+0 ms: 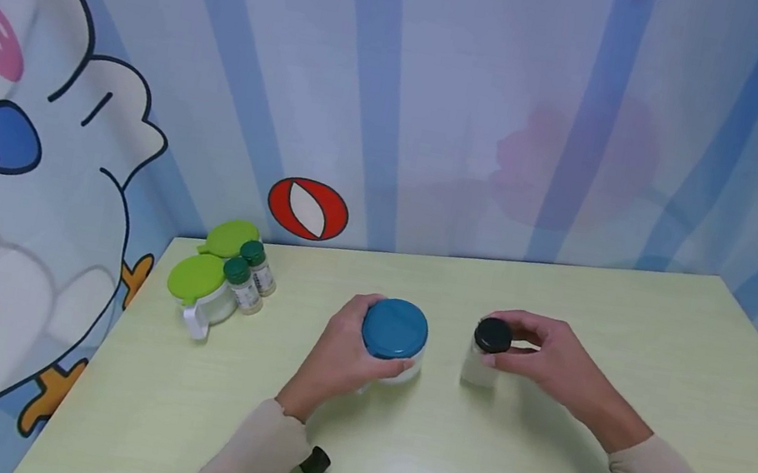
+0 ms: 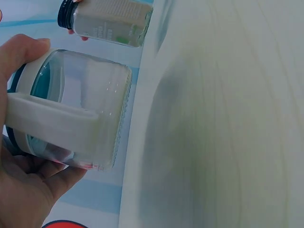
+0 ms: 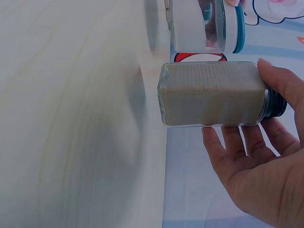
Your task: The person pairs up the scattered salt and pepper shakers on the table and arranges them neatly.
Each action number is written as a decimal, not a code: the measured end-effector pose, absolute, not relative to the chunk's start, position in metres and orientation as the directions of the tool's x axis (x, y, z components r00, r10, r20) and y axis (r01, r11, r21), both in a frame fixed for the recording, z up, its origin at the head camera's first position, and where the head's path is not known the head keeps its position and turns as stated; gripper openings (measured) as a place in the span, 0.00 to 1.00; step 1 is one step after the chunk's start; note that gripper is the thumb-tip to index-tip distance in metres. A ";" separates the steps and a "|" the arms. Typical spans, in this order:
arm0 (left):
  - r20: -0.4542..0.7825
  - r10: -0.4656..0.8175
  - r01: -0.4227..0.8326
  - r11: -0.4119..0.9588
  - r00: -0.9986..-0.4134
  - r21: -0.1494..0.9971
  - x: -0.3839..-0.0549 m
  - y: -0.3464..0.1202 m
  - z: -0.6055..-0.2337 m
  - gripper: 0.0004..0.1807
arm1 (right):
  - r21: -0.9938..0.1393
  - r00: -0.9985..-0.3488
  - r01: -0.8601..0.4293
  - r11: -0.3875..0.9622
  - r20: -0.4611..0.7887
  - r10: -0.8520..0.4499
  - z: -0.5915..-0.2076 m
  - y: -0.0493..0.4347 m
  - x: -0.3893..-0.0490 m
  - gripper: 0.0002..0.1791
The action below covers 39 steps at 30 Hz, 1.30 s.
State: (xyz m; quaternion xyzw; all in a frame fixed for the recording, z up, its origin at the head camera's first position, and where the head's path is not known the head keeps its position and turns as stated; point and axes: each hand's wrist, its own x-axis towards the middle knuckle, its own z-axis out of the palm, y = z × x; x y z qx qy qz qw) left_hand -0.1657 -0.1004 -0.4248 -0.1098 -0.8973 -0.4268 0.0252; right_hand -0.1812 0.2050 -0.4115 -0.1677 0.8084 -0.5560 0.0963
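Note:
My left hand [image 1: 339,352] grips a clear jar with a blue lid [image 1: 395,329], thumb and fingers spread around the lid's rim. The left wrist view shows the jar's white handle [image 2: 52,118] and its clear body. To its right, my right hand [image 1: 554,365] holds a square glass seasoning bottle [image 3: 213,95] near its black cap [image 1: 493,335], between thumb and fingers. Greyish-tan powder fills most of this bottle. Both containers are upright, side by side with a gap between them, close over the table [image 1: 445,468].
At the table's back left stand two green-lidded containers [image 1: 196,280], the nearer one with a white handle. Two small bottles with dark green caps [image 1: 238,271] stand against them. A printed cloth backdrop [image 1: 446,113] rises along the table's far edge.

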 end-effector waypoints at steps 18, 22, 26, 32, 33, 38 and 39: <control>0.142 0.262 0.275 0.591 -0.955 0.759 -0.167 -0.059 -0.432 0.49 | -0.883 -0.931 -0.200 0.424 0.037 -0.363 -0.408 0.261 -0.183 0.27; 0.164 0.284 0.304 0.572 -0.945 0.762 -0.166 -0.050 -0.431 0.48 | -0.876 -0.930 -0.212 0.434 0.045 -0.364 -0.410 0.275 -0.184 0.27; 0.176 0.304 0.324 0.556 -0.936 0.765 -0.167 -0.041 -0.430 0.47 | -0.873 -0.926 -0.226 0.431 0.056 -0.372 -0.414 0.288 -0.185 0.27; 0.172 0.315 0.327 0.549 -0.933 0.769 -0.167 -0.028 -0.431 0.48 | -0.860 -0.911 -0.267 0.434 0.078 -0.404 -0.417 0.301 -0.188 0.27; 0.171 0.318 0.328 0.549 -0.933 0.769 -0.167 -0.026 -0.431 0.48 | -0.859 -0.909 -0.272 0.434 0.081 -0.409 -0.417 0.304 -0.189 0.27; 0.177 0.336 0.345 0.548 -0.925 0.762 -0.167 -0.016 -0.433 0.47 | -0.864 -0.898 -0.289 0.412 0.095 -0.430 -0.418 0.312 -0.190 0.26; 0.181 0.339 0.350 0.548 -0.923 0.760 -0.167 -0.014 -0.433 0.47 | -0.865 -0.898 -0.288 0.410 0.096 -0.430 -0.419 0.314 -0.189 0.26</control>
